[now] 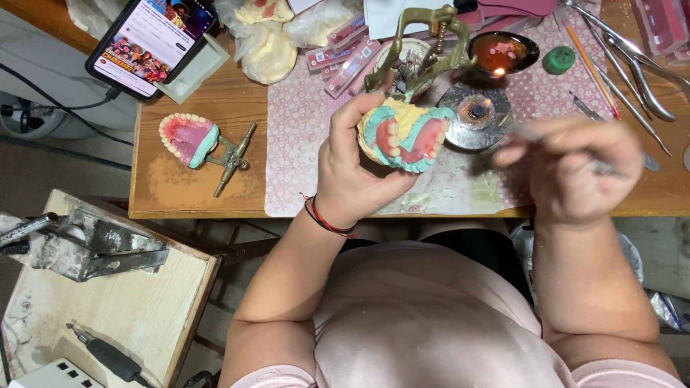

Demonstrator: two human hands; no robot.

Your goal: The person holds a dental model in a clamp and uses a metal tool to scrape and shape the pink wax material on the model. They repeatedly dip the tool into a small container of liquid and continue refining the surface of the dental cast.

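My left hand [352, 169] grips a dental model [404, 134] of yellow plaster, teal base and pink wax with teeth, mounted on a brass articulator [424, 50] that sticks up behind it. My right hand [575, 169] is blurred and pinches a thin metal instrument [535, 134] whose tip points left toward the model, a short way from it. A small burner [474, 113] with a round metal base sits between the two hands on the pink patterned mat [295, 144].
A second denture model on a brass articulator [205, 144] lies at the table's left. A phone [147, 43] leans at top left. A dish with a flame [502, 54], a green cap [558, 59], pliers and tools [632, 68] lie top right. A side stand [108, 302] holds a handpiece [108, 356].
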